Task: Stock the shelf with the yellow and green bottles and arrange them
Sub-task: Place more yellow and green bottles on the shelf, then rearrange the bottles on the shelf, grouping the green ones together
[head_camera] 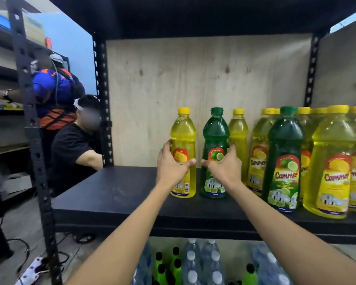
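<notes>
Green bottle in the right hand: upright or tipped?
Upright. The green bottle stands base-down on the shelf, cap on top, right hand wrapped round its label.

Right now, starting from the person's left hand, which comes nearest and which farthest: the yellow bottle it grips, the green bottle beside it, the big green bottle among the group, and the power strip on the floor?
1. Yellow bottle, gripped by the left hand.
2. Green bottle, just right, held by the right hand.
3. Big green bottle, further right in the group.
4. Power strip, down on the floor, lower left.
</notes>
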Demonstrator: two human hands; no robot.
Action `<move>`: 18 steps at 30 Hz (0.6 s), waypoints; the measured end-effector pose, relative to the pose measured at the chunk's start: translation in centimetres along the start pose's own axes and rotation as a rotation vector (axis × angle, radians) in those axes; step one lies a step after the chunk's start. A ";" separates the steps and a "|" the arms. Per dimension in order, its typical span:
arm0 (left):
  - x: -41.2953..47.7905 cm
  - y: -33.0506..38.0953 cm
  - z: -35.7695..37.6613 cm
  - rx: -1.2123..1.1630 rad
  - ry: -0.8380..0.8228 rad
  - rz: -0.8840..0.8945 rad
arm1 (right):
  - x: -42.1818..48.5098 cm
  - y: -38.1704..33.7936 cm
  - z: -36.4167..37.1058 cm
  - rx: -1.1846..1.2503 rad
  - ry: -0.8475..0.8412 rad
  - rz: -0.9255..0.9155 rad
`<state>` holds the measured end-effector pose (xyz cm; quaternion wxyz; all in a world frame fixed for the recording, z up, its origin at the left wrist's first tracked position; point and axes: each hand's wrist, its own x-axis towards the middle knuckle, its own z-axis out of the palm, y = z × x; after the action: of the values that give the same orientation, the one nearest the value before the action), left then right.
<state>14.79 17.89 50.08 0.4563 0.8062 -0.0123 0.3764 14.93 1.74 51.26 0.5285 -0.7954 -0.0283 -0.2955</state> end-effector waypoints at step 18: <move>-4.9 -1.8 -0.3 0.145 -0.160 -0.318 | -1.3 -9.3 -0.8 -0.119 -0.180 -0.361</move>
<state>11.75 17.63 45.86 0.4482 0.8562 0.1061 0.2342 10.16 5.50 58.49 0.4144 -0.8304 -0.1998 -0.3145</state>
